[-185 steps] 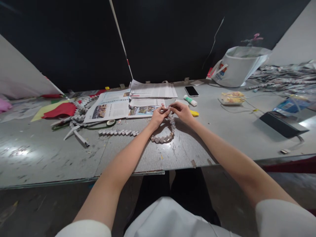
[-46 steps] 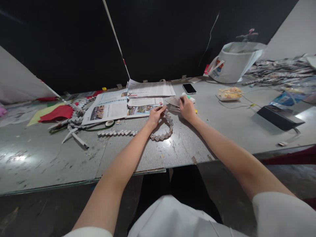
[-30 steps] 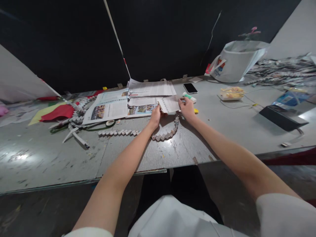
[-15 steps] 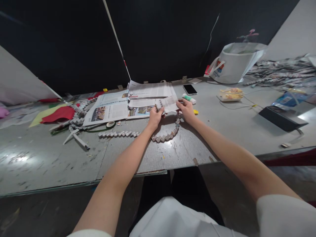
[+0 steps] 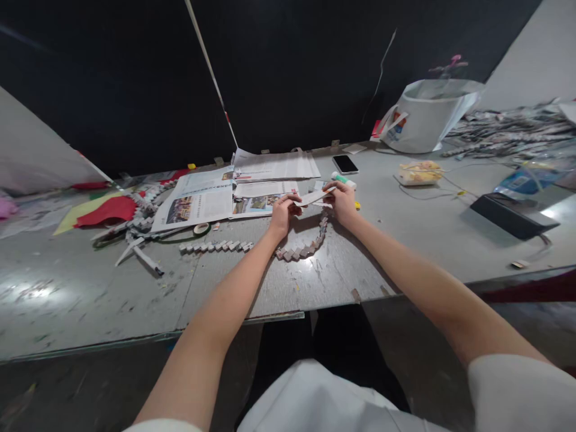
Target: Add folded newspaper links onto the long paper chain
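A folded strip of newspaper (image 5: 312,197) stretches between my two hands, above the table. My left hand (image 5: 283,214) pinches its left end, and my right hand (image 5: 342,202) grips its right end. Below them a zigzag chain of folded paper (image 5: 297,252) curves over the table, passing behind my left forearm. Spread newspapers (image 5: 202,195) lie beyond and left of my hands. A glue stick (image 5: 344,180) with a green band is just behind my right hand.
On the grey table (image 5: 405,234) are a black phone (image 5: 345,164), a white bag (image 5: 420,117), a yellow packet (image 5: 420,173) and a black box (image 5: 513,215) at right. Red paper (image 5: 105,211), tape (image 5: 201,228) and paper strips lie at left.
The newspaper piece between my hands was spread flatter and now shows as a narrow folded strip. My left fingers have shifted on it; the dark object seen near them earlier no longer shows.
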`<act>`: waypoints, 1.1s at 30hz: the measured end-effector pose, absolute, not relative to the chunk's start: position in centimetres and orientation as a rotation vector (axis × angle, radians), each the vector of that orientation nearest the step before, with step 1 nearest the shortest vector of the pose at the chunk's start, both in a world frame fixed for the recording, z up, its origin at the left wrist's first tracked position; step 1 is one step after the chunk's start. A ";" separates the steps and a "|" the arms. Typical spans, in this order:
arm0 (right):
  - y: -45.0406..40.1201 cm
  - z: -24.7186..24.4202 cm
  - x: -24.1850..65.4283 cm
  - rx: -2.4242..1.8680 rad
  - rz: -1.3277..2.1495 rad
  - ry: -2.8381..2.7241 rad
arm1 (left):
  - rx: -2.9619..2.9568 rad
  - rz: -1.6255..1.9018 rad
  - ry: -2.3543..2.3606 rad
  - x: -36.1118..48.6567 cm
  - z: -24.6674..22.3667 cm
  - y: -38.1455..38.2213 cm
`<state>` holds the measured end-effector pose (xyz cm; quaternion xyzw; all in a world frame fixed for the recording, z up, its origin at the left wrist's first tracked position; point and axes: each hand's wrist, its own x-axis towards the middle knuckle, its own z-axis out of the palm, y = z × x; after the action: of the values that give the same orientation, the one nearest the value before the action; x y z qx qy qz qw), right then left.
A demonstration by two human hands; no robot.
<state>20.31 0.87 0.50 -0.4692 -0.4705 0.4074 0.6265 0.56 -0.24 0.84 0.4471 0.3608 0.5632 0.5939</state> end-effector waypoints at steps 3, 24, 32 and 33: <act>0.8 0.3 20.3 -1.037 0.942 -1.061 | 1.047 1.301 0.832 0.5 0.9 -0.3; -0.6 1.2 19.8 -1.078 0.732 -1.392 | 1.193 1.347 0.978 0.7 -0.4 0.6; 0.3 0.5 20.0 -1.103 0.629 -1.382 | 1.280 1.266 1.020 0.6 -0.1 0.0; 0.4 0.5 20.1 -1.102 0.615 -1.384 | 1.279 1.263 1.011 0.6 -0.1 -0.1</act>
<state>20.08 0.36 0.45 -0.4738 -0.5954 0.2645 0.5925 0.64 -0.09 -0.07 0.5319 0.4206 0.5255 0.5138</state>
